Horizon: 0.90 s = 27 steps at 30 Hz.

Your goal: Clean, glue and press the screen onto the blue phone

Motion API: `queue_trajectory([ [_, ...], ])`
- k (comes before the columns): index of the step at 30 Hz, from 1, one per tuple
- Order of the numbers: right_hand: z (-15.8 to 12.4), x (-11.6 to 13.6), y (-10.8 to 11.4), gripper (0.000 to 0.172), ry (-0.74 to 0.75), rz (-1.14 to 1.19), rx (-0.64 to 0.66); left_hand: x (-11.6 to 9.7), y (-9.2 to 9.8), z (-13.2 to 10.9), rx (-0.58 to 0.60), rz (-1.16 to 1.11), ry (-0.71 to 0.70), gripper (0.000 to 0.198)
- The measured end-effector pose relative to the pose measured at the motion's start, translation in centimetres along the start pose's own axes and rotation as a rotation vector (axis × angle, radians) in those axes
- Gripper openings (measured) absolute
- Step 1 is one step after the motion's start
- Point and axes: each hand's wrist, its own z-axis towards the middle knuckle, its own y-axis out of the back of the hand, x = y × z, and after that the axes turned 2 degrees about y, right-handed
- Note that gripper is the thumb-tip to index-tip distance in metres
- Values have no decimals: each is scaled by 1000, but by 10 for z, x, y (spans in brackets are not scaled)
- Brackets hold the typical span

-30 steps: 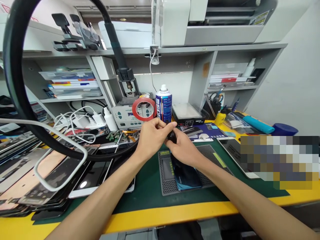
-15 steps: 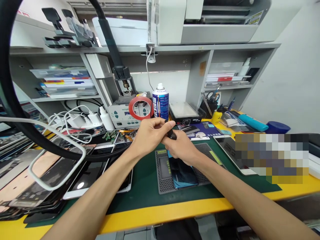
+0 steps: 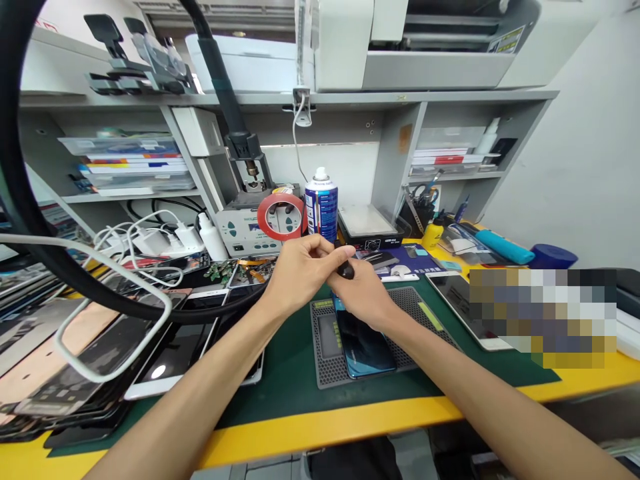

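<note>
Both my hands meet above the green mat (image 3: 290,380), fingers closed around a small black tool (image 3: 345,269). My left hand (image 3: 300,270) pinches its upper end from the left. My right hand (image 3: 365,293) grips its lower part from below. Most of the tool is hidden by my fingers. Directly under my hands a dark blue phone (image 3: 364,343) lies face down on a grey perforated work pad (image 3: 330,343).
A blue spray can (image 3: 321,203), a red tape roll (image 3: 280,217) and a grey soldering station (image 3: 247,230) stand behind my hands. Stacked phone screens (image 3: 75,353) and white cables (image 3: 145,240) fill the left. A tablet (image 3: 457,300) lies at right. Shelves rise behind.
My hands stay together on the black tool, with only slight finger shifts. The view moved a little since one second ago.
</note>
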Motion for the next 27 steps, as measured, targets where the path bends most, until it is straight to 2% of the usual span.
queue_trajectory([
  [2, -2, 2, -1, 25, -29, 16, 35, 0, 4, 1, 44, -63, 38, 33],
  [5, -4, 4, -1, 27, -67, 42, 88, 1, 12, 2, 177, -137, 75, 28],
  [9, -5, 6, 1, 31, -113, 71, 141, 2, 15, 3, 73, -95, 76, 31],
  [10, -5, 7, 1, 31, -125, 81, 151, 3, 15, 3, 81, -121, 90, 30],
  [14, -5, 7, 1, 33, -171, 121, 173, 2, 16, 3, 230, -230, 147, 20],
  [18, -6, 6, 1, 30, -192, 143, 180, 1, 16, 3, 105, -155, 110, 31],
  [22, -8, 8, 1, 31, -191, 156, 192, 2, 17, 4, 234, -267, 163, 23],
  [26, -8, 9, 0, 33, -193, 152, 205, 4, 19, 5, 143, -215, 136, 28],
  [27, -7, 9, 0, 32, -192, 152, 209, 4, 19, 5, 158, -227, 144, 26],
])
